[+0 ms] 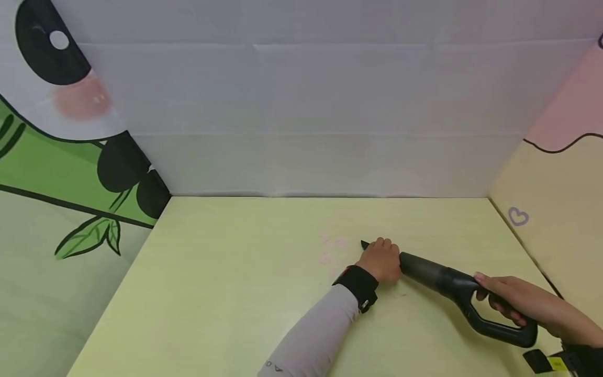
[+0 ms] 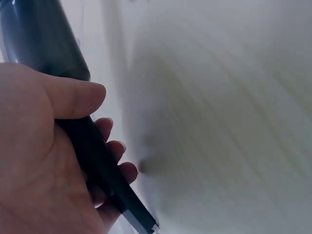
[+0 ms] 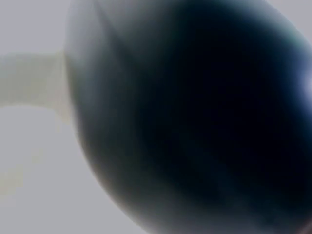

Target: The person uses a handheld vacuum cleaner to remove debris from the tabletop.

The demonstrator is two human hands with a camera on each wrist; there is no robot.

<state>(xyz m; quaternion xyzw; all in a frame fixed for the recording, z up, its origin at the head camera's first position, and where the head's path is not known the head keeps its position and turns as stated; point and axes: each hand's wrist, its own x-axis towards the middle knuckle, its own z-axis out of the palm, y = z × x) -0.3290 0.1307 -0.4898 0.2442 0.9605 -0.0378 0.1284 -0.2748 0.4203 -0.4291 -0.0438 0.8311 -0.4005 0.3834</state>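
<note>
Over the pale surface point(image 1: 226, 293), one dark handheld vacuum point(image 1: 447, 281) slants between two hands: the left hand's point(image 1: 382, 262) fingers clamp round its single narrow nozzle point(image 2: 105, 163), the right hand's point(image 1: 518, 297) round its one handle point(image 1: 500, 330). Good handling probably means keeping nozzle and body aligned, both grips steady. Nearby pink flecks point(image 1: 341, 242) are too faint to count.

Blk vac point(image 1: 443, 280), L hand point(image 1: 382, 260) round nozzle point(image 1: 365, 244), R hand point(image 1: 511, 297) on handle point(image 1: 501, 331)

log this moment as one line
left hand: grips nozzle | right hand: grips handle | handheld vacuum: over table | pink patches: on table, left of nozzle
</note>
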